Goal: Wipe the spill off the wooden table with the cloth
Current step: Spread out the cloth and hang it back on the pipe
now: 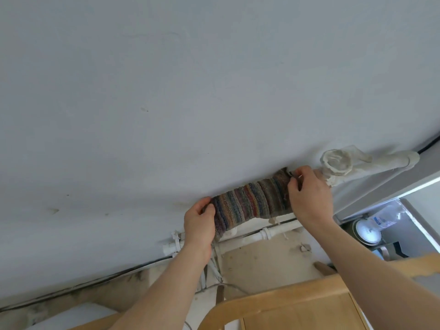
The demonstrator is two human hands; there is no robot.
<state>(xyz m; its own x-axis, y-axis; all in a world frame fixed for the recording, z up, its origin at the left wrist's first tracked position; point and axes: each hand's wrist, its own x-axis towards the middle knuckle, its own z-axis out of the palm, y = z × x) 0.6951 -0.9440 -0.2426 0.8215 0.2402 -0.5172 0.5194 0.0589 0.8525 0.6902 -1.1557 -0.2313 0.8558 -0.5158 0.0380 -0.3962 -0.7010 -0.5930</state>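
A striped, multicoloured cloth [250,203] hangs over a white pipe [252,236] that runs along the pale wall. My left hand [199,222] grips the cloth's left end, fingers curled round it. My right hand [309,194] pinches its right end near a white pipe joint [337,164]. A light wooden surface [297,313] shows at the bottom, below my forearms. No spill is visible in this view.
A curved wooden chair back [238,306] crosses the bottom. At the right, a plastic water bottle [385,215] and a round white tin [367,231] sit by a grey ledge. A black cable [95,281] runs along the base of the wall.
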